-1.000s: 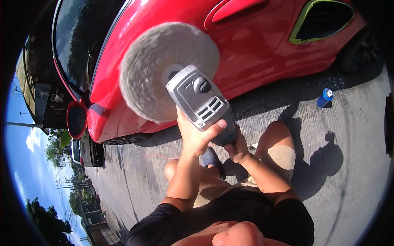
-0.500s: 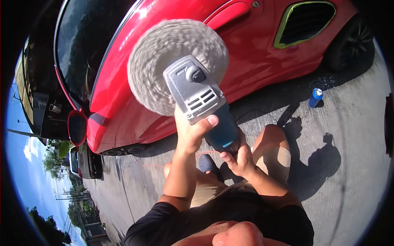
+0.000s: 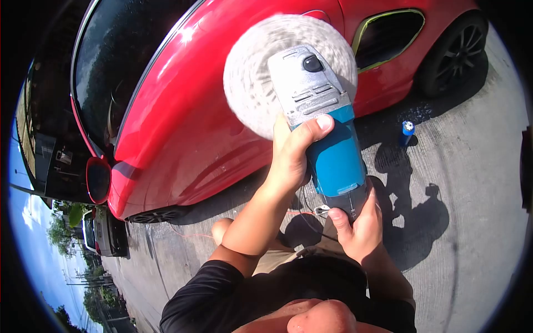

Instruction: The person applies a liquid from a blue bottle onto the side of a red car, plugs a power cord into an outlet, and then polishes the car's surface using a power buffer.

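Both hands hold a power polisher (image 3: 336, 155) with a silver head and a blue body. My left hand (image 3: 297, 147) wraps round the front of the body just below the silver head, its thumb on top. Round the dark rear end my right hand (image 3: 358, 227) is closed. A round white fluffy pad (image 3: 250, 77), blurred by motion, lies under the head against the side of a red car (image 3: 194, 122). Whether its whole face touches the panel cannot be seen.
A blue bottle (image 3: 407, 133) stands on the concrete ground (image 3: 466, 183) near the rear wheel (image 3: 455, 53). Yellow-green tape (image 3: 358, 41) edges the side vent. A side mirror (image 3: 99, 178) juts out at left. An orange cord (image 3: 191, 234) runs over the ground.
The polisher and both hands have moved right and slightly up along the car, towards the taped vent. The view has shifted a little, and more of the rear wheel shows.
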Demonstrator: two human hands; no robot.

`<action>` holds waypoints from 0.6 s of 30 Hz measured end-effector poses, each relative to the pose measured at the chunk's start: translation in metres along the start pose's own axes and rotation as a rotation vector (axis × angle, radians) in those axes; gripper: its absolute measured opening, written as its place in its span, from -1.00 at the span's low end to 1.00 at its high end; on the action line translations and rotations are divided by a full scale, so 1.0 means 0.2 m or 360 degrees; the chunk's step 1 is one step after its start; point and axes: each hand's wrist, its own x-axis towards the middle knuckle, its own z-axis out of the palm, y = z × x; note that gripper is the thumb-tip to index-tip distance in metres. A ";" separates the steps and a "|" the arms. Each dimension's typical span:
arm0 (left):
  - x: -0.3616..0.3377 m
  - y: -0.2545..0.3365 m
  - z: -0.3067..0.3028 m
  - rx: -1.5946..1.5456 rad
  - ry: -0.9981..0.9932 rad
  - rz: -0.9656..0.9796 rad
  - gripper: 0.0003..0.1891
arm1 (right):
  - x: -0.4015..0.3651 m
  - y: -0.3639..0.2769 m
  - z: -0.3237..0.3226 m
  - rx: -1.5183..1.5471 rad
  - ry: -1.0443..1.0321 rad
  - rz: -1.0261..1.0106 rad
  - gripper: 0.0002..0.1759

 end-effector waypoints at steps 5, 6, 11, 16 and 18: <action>-0.19 -0.02 -0.16 -0.0181 0.0242 -0.0005 -0.35 | -0.06 -0.07 0.02 -0.0072 -0.0304 0.0058 0.22; -0.20 -0.02 -0.19 -0.0179 0.0246 -0.0005 -0.36 | -0.07 -0.07 0.01 -0.0110 -0.0307 0.0045 0.22; -0.15 -0.05 -0.09 -0.0226 0.0203 0.0006 -0.39 | -0.08 -0.12 -0.09 -0.0209 -0.0188 0.0033 0.16; 0.03 0.01 0.18 -0.0214 -0.0031 -0.0048 -0.46 | -0.05 -0.16 -0.22 -0.0221 0.0078 0.0064 0.02; 0.08 0.04 0.27 -0.0204 -0.0133 -0.0117 -0.49 | -0.04 -0.23 -0.27 -0.0047 0.0135 0.0210 -0.02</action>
